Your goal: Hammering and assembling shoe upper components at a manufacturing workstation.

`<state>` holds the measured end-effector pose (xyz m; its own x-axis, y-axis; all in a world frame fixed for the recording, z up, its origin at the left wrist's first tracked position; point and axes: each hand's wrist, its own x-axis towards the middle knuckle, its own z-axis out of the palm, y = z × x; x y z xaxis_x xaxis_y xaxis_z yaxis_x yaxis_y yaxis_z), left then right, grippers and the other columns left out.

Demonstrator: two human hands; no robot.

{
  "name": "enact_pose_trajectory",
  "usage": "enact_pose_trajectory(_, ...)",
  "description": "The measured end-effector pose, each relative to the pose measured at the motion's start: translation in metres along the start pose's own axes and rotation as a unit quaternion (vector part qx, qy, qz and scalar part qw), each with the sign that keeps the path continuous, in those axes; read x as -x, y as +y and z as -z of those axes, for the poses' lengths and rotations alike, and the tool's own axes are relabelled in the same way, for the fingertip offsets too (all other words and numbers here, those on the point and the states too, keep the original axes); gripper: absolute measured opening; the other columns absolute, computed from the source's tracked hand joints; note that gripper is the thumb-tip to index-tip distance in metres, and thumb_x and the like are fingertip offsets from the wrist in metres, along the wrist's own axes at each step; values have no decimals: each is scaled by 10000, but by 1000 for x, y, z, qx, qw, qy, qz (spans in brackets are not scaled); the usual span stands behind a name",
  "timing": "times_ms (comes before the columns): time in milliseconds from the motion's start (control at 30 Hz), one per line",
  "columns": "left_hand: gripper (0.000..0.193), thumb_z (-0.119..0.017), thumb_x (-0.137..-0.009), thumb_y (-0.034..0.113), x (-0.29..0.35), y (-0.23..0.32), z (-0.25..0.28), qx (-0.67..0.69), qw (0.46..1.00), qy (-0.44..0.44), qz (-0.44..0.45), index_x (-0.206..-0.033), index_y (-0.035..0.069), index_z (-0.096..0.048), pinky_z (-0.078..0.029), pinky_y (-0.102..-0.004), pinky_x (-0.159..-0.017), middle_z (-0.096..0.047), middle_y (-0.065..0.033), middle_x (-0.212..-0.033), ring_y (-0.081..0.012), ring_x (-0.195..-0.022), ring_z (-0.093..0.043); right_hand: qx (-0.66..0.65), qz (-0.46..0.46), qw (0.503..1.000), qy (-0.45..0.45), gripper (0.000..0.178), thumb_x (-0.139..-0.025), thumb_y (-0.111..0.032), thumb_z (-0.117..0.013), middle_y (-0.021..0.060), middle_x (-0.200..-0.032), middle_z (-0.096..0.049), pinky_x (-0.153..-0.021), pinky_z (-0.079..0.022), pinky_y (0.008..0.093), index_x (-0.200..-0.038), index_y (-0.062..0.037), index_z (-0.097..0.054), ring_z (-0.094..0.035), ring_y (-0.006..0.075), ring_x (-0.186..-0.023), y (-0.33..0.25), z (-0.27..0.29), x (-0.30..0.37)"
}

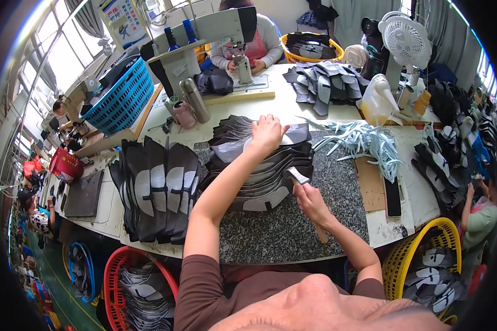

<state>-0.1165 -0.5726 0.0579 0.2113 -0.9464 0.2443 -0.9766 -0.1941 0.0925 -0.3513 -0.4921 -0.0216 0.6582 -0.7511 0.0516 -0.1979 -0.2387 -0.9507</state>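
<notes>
A hammer with a metal head [297, 176] and a wooden handle is in my right hand [311, 203], its fingers wrapped round it. The head is at the right front part of a fanned stack of black and grey shoe upper pieces [259, 190]. My left hand [267, 133] lies on the far part of the same stack, fingers stretched forward and thumb apart. The stack rests on a speckled stone slab [292, 243]. To its left, more dark pieces with grey patches [157, 187] lie in overlapping rows.
Pale blue strips [364, 143], a phone [392, 197] and cardboard [370, 185] lie right of the slab. A flask [195, 100] and a sewing machine [204, 36] stand ahead, with a person [268, 38] behind. Red [109, 287] and yellow [395, 270] baskets flank me.
</notes>
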Motion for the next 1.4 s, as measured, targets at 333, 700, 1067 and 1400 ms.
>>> enact_pose_trajectory(333,159,-666,-1000,125,10,-19,72,368,890,271,-3,-1076,8,-590,-502,-429,-632,-663,-203,-836,-331,-707,-661,50,46,996,57,315,-1105,-286,-457,273,-704,-607,-601,-438,540,-1045,14,-528,-617,520,-714,-15,-10,-2)
enact_pose_trajectory(700,234,-638,-979,47,228,-2,200,133,989,14,-64,-1210,36,-608,-556,-434,-668,-723,-199,-935,-360,-795,-724,33,111,991,71,289,-1099,-285,-491,249,-675,-602,-546,-445,496,-1018,-10,-523,-644,460,-648,0,-14,-3)
enact_pose_trajectory(1067,167,-715,-911,76,263,69,-32,421,874,-119,-212,-1049,5,-651,-504,-447,-812,-643,-155,-921,-365,-907,-607,-176,-89,979,51,474,-1116,-517,-392,-68,-680,-388,-473,-266,205,-1055,-61,-506,-331,27,-533,-35,59,137)
enact_pose_trajectory(1400,311,-719,-819,31,232,78,-36,411,858,-276,-136,-1129,6,-699,-467,-438,-994,-650,-133,-1078,-320,-1097,-566,-35,-253,965,-67,235,-1071,-203,-482,79,-688,-476,-579,-415,360,-1012,10,-560,-471,186,-599,-19,61,182)
